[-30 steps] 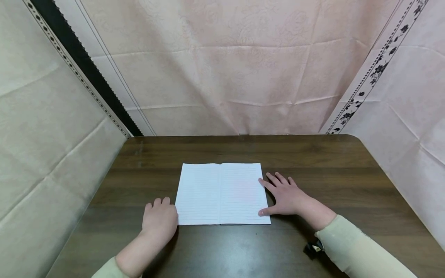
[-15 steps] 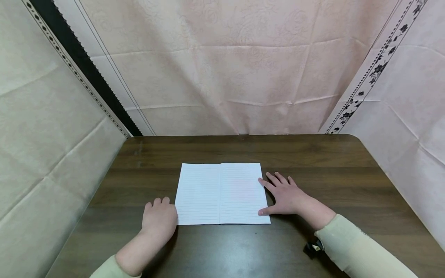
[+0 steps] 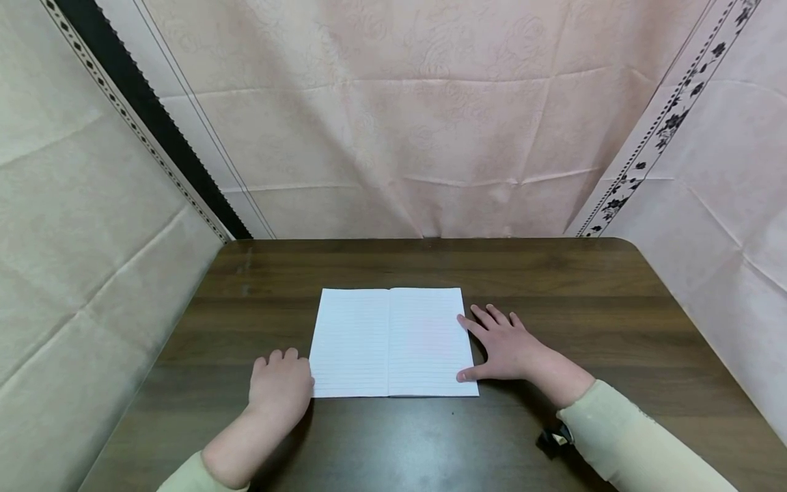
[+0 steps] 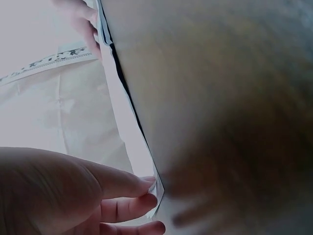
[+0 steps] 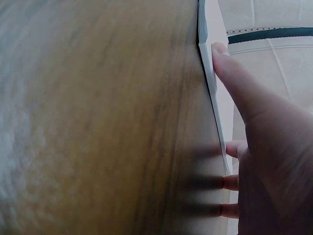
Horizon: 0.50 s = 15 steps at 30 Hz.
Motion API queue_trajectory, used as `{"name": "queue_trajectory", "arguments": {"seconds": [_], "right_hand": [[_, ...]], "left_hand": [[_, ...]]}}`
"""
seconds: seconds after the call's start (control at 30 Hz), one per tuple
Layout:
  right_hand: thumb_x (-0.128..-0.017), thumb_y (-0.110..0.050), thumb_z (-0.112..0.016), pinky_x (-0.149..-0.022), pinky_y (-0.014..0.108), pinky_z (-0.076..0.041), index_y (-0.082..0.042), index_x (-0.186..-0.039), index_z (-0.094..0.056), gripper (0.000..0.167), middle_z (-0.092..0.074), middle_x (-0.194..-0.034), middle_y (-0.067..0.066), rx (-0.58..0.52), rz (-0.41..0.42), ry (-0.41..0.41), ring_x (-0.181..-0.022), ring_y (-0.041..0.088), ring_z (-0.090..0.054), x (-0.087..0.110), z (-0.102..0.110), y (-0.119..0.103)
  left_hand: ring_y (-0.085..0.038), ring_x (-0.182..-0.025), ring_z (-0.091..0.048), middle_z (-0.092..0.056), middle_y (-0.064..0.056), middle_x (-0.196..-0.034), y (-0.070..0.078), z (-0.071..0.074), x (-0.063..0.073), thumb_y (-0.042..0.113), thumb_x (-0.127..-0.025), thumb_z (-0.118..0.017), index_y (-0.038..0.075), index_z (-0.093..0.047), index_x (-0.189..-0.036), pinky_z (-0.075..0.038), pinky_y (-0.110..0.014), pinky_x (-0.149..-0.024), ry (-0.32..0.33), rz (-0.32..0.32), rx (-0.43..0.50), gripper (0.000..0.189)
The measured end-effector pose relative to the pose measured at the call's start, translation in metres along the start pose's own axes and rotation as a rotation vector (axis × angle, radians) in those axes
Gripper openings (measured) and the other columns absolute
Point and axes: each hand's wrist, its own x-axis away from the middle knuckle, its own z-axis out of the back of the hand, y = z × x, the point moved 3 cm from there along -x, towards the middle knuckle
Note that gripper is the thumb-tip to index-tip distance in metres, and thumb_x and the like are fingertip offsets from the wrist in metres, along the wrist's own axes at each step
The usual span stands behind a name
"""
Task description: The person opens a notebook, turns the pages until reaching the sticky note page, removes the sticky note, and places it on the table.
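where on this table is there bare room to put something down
Bare wood lies on the dark wooden table behind the open white lined notebook, to the right of the right hand, and along the near edge. It is crowded only mid-table, where the left hand and right hand flank the notebook.

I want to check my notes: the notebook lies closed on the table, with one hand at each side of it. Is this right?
Not quite: the notebook lies open, both lined pages showing in the head view. The rest stands: left hand and right hand sit at its two sides on the table.
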Motion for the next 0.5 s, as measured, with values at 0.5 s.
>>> {"name": "queue_trajectory", "arguments": {"seconds": [0.5], "right_hand": [[-0.068,-0.091,-0.053,-0.108,0.072,-0.016,-0.022,-0.158,-0.026,0.116,-0.022,-0.162,0.016,0.006,0.004,0.015,-0.146,0.045,-0.017,-0.0005,-0.0008,0.0005]], "left_hand": [[-0.03,-0.077,-0.053,-0.054,-0.008,-0.081,0.0057,0.0027,-0.003,0.001,-0.084,-0.071,0.009,-0.063,-0.087,-0.043,-0.047,-0.069,0.061,-0.048,0.031,0.011]]}}
